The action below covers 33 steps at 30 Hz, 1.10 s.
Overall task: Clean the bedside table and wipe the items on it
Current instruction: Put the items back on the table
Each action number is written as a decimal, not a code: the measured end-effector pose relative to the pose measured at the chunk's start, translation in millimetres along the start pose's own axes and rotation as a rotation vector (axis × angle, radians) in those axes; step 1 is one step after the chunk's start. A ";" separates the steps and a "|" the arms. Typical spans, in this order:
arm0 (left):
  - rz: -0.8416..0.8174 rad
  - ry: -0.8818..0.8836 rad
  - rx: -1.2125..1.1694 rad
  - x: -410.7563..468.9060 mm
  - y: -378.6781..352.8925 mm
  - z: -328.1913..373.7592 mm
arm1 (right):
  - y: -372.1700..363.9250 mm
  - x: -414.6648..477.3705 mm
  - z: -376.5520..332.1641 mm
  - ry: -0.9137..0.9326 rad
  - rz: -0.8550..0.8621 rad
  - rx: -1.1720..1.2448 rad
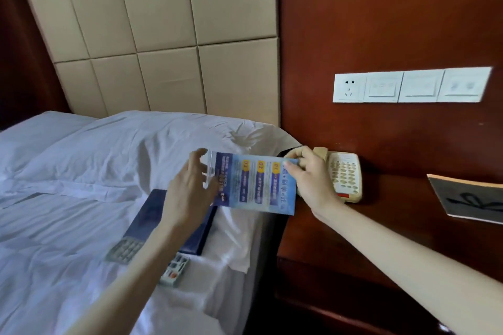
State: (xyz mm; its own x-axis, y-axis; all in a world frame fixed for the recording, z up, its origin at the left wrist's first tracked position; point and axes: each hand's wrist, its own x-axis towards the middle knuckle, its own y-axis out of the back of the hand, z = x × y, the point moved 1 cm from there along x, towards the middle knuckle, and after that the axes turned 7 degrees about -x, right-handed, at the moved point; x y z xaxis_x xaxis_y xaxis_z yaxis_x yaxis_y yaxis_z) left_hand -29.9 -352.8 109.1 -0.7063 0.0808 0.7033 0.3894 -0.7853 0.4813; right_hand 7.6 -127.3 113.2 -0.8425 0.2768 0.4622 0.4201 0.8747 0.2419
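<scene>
I hold a blue printed sign in a clear acrylic stand (255, 185) in the air, over the gap between the bed and the dark wooden bedside table (353, 228). My right hand (310, 179) pinches its right end. My left hand (190, 187) touches its left, clear end with spread fingers. A beige telephone (345, 177) sits at the back of the table, partly behind my right hand. A black-and-tan booklet (473, 198) lies at the table's right edge.
On the white bed (68, 171) lie a dark blue folder (152, 217) and two remote controls (174, 269), partly under my left forearm. A white socket and switch panel (408, 85) is on the wooden wall above the table.
</scene>
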 end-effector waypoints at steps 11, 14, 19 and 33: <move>-0.338 -0.107 -0.089 0.7 -128.1 56.6 | 116.2 29.6 18.6 0.076 0.080 -0.325; -0.455 -0.161 -0.048 1.8 -165.7 77.1 | 143.0 34.2 22.3 0.142 0.011 -0.447; -0.654 -0.092 -0.168 -10.5 -226.1 113.5 | 179.7 42.4 34.1 0.189 -0.102 -0.762; -0.642 0.113 -0.367 -36.0 -337.5 149.1 | 232.0 44.7 98.3 0.315 -0.075 -1.053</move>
State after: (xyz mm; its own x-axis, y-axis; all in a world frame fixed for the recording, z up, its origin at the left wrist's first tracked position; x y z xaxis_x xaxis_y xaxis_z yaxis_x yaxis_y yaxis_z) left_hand -47.7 0.9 -0.6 -0.7927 0.5440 0.2750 -0.3279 -0.7610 0.5598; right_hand 34.3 127.1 106.1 -0.8174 -0.0076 0.5761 0.5744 0.0662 0.8159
